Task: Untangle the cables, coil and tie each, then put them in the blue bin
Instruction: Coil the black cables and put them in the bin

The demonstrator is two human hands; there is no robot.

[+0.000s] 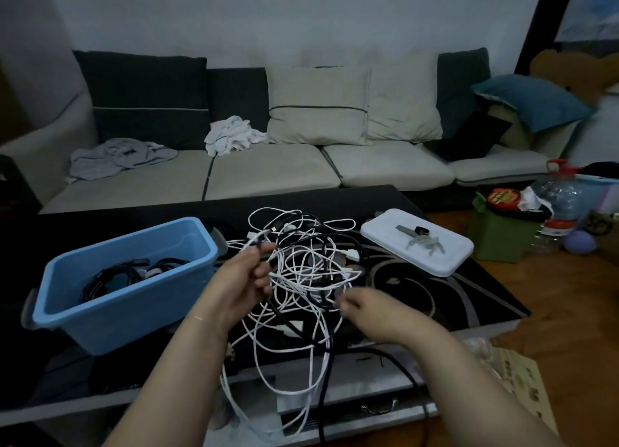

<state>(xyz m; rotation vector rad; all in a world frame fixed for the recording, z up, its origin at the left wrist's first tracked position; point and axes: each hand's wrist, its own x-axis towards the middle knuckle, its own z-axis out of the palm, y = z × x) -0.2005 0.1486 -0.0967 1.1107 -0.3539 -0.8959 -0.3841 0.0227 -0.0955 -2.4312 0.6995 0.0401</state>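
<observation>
Head view: both hands, left hand (242, 279) and right hand (366, 307), pinch tangled cables (308, 272) beside blue bin (110, 316).

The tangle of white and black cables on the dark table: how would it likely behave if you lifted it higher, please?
The tangle of thin white and black cables is probably floppy: strands droop off the dark table. It would likely rise as one clump, since loops interlock. Held by left hand and right hand, it looks light.

Dim room — sofa (268, 168), white wall (268, 18), wooden floor (569, 296).
</observation>
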